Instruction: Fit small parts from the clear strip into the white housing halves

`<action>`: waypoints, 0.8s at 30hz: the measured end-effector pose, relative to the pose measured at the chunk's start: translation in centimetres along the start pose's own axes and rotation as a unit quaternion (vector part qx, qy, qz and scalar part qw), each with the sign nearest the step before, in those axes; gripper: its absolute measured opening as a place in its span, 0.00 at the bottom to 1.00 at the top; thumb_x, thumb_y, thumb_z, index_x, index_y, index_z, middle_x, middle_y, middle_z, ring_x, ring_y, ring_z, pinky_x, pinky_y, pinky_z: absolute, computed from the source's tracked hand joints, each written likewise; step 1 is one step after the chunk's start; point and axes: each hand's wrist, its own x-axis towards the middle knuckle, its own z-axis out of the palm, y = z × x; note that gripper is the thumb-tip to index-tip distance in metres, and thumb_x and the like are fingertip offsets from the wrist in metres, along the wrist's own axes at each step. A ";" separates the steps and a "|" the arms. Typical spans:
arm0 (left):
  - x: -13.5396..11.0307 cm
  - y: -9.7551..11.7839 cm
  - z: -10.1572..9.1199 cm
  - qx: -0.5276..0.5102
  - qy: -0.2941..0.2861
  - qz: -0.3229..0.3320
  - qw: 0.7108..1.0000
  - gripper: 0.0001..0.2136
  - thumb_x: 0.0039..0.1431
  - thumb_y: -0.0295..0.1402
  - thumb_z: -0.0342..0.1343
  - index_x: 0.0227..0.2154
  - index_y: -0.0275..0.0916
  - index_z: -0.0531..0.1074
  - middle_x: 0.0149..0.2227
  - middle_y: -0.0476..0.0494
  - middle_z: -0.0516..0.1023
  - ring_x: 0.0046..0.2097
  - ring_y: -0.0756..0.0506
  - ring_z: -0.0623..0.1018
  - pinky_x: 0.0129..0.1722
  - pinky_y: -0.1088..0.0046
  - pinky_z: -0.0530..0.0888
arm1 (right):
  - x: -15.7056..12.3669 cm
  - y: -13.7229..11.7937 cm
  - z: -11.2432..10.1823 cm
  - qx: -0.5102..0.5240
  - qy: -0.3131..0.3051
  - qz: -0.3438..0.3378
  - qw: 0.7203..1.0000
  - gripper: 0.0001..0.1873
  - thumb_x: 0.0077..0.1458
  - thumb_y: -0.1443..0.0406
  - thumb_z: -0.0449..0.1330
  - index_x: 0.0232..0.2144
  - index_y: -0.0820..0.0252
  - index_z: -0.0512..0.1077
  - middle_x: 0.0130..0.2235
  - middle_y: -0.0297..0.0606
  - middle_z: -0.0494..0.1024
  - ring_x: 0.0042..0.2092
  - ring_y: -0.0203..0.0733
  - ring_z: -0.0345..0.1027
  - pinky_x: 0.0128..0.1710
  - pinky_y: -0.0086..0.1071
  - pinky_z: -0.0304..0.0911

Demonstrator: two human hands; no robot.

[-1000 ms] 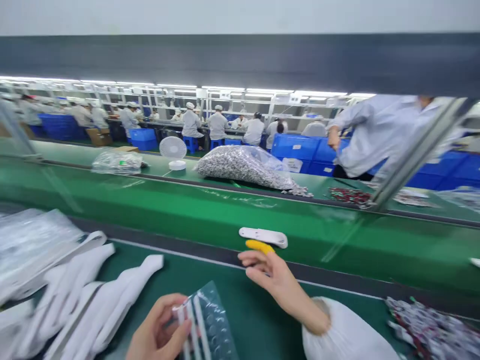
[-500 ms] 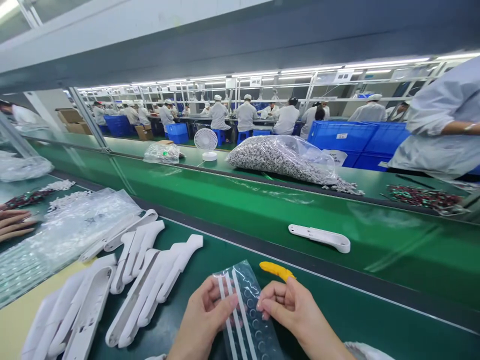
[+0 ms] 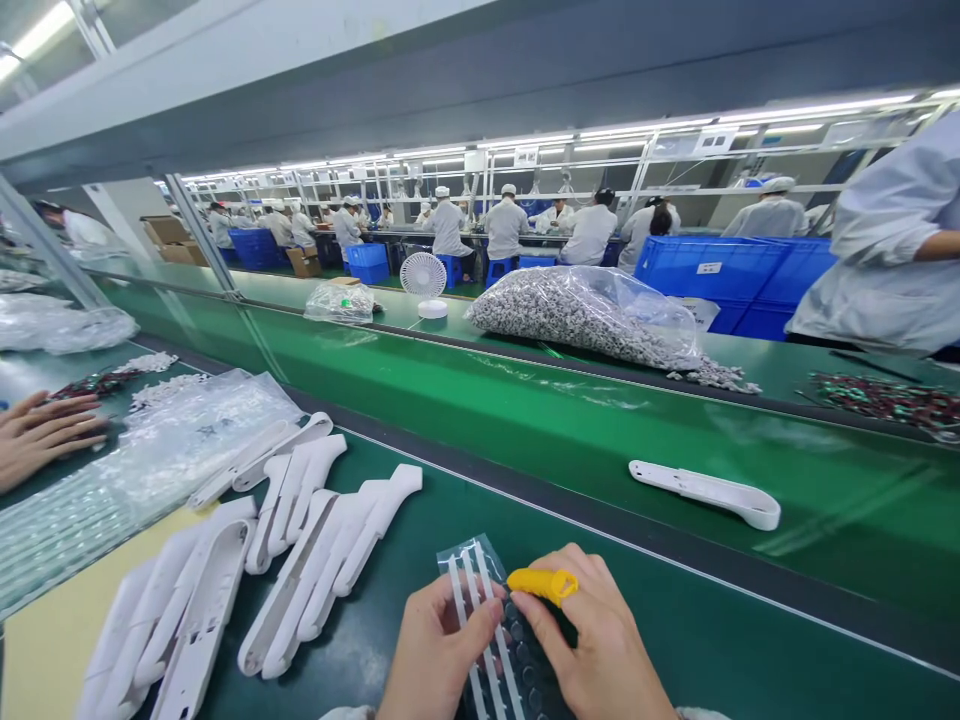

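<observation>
My left hand [image 3: 435, 655] is closed on a clear strip sheet [image 3: 480, 610] with white stripes and rows of small dark round pieces, thumb on top. My right hand [image 3: 596, 645] pinches at the same sheet with thumb and forefinger, and its index finger wears a yellow finger cot [image 3: 541, 583]. Both hands are low at the near edge of the green bench. Several white plastic handle shells [image 3: 315, 545] lie just left of my left hand. One white shell [image 3: 709, 492] lies alone on the green conveyor belt, to the upper right.
Clear bags [image 3: 172, 425] lie at the left, where another person's hand [image 3: 41, 435] rests. Across the belt are a large bag of small parts [image 3: 592, 315], a small white fan [image 3: 424, 280], blue crates [image 3: 739, 280] and seated workers in white coats.
My right hand came back from the belt to the strip sheet and now pinches it beside my left hand. The lone white shell has travelled right along the belt. My view swung left.
</observation>
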 end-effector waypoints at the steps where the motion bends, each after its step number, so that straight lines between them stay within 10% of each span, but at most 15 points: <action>1: 0.1 -0.1 0.2 0.006 -0.002 0.001 1.000 0.18 0.40 0.45 0.61 0.26 0.33 0.72 0.22 0.49 0.71 0.24 0.51 0.68 0.25 0.76 0.68 | 0.0 0.1 0.0 0.001 -0.008 0.005 1.000 0.07 0.54 0.68 0.52 0.29 0.57 0.71 0.29 0.37 0.74 0.31 0.38 0.66 0.29 0.31 0.62; 17: 1.6 -2.5 2.3 0.059 0.025 0.040 0.997 0.16 0.38 0.44 0.59 0.18 0.35 0.66 0.18 0.49 0.64 0.23 0.51 0.61 0.24 0.75 0.60 | -0.1 3.6 -0.7 -0.019 -0.145 0.036 0.989 0.08 0.49 0.66 0.56 0.22 0.55 0.73 0.27 0.36 0.75 0.31 0.40 0.69 0.28 0.30 0.68; 24: 2.9 -2.8 2.5 0.049 0.054 0.002 0.997 0.13 0.32 0.37 0.57 0.21 0.34 0.65 0.17 0.53 0.60 0.22 0.52 0.59 0.24 0.75 0.58 | 6.7 3.7 -0.6 0.065 -0.161 0.008 0.985 0.08 0.52 0.68 0.54 0.27 0.57 0.74 0.40 0.37 0.77 0.43 0.43 0.69 0.47 0.42 0.62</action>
